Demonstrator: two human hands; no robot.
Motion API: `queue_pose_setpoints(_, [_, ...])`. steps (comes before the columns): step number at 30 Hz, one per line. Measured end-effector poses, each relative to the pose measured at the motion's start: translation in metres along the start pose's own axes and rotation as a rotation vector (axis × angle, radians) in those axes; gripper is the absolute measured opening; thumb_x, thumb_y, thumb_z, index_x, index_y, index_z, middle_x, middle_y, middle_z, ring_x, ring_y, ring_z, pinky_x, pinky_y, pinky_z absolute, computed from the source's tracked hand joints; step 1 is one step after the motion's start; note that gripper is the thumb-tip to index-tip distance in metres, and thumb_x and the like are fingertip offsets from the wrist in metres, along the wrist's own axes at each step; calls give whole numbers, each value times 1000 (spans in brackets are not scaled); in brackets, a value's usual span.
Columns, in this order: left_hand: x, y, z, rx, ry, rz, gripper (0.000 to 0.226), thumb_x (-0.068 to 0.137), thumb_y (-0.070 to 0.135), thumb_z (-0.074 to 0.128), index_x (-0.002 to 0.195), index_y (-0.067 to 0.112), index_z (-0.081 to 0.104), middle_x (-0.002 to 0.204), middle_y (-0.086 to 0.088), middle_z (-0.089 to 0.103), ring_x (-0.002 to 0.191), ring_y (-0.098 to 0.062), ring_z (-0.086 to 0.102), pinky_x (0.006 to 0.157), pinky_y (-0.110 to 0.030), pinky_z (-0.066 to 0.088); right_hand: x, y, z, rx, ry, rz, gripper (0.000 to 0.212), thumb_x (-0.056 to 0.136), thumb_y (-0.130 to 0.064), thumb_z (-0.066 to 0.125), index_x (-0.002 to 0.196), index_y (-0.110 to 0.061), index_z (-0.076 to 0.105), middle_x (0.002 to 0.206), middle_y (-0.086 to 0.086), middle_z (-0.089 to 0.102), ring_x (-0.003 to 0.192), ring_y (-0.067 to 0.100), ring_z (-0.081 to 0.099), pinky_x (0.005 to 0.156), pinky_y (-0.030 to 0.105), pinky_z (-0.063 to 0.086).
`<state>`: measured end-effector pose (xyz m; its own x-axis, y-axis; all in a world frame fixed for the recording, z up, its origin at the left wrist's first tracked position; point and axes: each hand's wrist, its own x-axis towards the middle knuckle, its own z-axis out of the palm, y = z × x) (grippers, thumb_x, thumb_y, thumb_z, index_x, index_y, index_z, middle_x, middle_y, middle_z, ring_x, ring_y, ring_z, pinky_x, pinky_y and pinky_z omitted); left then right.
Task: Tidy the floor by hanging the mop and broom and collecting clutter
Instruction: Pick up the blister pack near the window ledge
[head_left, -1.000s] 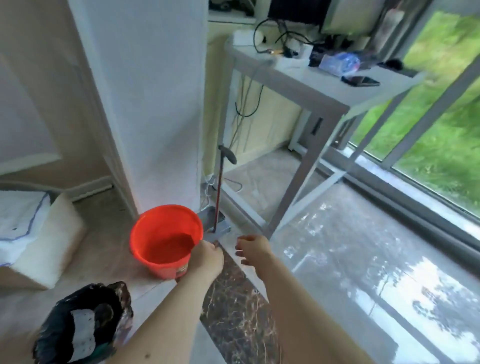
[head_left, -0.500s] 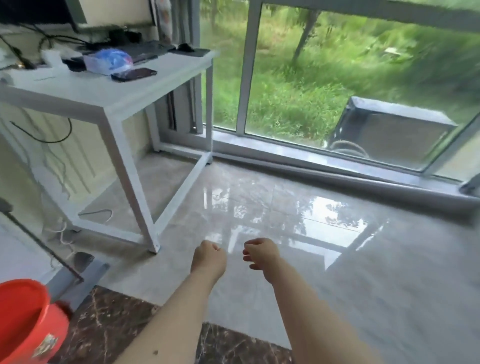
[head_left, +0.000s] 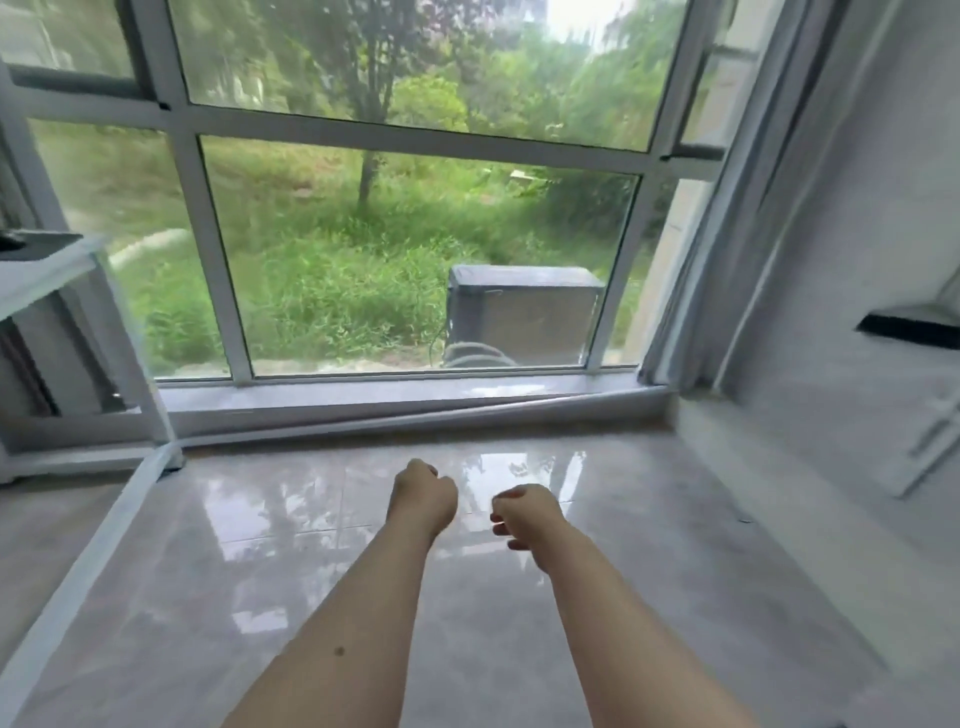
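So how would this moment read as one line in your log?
view: window, glossy floor | left hand: curled, empty | right hand: curled, empty | mop, broom: not in view

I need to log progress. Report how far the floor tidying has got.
Done: nothing can be confirmed; no mop, broom or hook shows in this view. In hand: nothing, the left hand and right hand are loosely curled and empty, held out over the glossy floor facing the window. Left: hanging both tools and collecting clutter, none of it visible here.
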<state>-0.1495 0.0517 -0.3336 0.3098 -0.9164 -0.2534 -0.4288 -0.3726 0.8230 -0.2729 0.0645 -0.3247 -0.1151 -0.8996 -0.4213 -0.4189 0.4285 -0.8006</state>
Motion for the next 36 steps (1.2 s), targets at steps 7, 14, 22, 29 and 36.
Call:
queue_pose_setpoints(7, [20,85,80,38,-142,109,25,89,10,44,111,1,54,116,-18,57,95,-35,55,74,-29,44,29,6,-106,64,154,74,28,92,-8,42,110,-3,62,91,10,57,76,21,58,54,22,37])
queue_pose_setpoints(14, [62,160,139,153,-285,275,16,84,5,45,74,-4,54,74,-27,49,69,-35,54,65,-43,47,74,-10,-178,142,280,125,27,92,-6,42,107,-4,64,93,11,58,81,22,57,56,23,39])
queue_pose_setpoints(22, [91,210,211,204,-413,438,37,81,0,44,51,14,27,59,3,22,53,-24,25,49,-28,18,110,0,-245,290,416,236,22,95,-8,39,105,-10,58,94,10,55,62,12,53,49,20,36])
queue_pose_setpoints(29, [104,253,305,247,-542,460,36,79,0,44,51,15,26,54,-5,24,55,-22,23,51,-27,15,150,37,-314,365,518,302,15,94,-7,43,92,-14,55,93,9,56,57,8,51,47,19,34])
queue_pose_setpoints(36, [110,302,418,297,-610,442,38,79,-1,41,54,17,20,54,-1,18,51,-18,16,48,-26,12,209,71,-412,336,501,329,16,93,-7,43,85,-13,56,75,4,58,58,10,54,50,20,36])
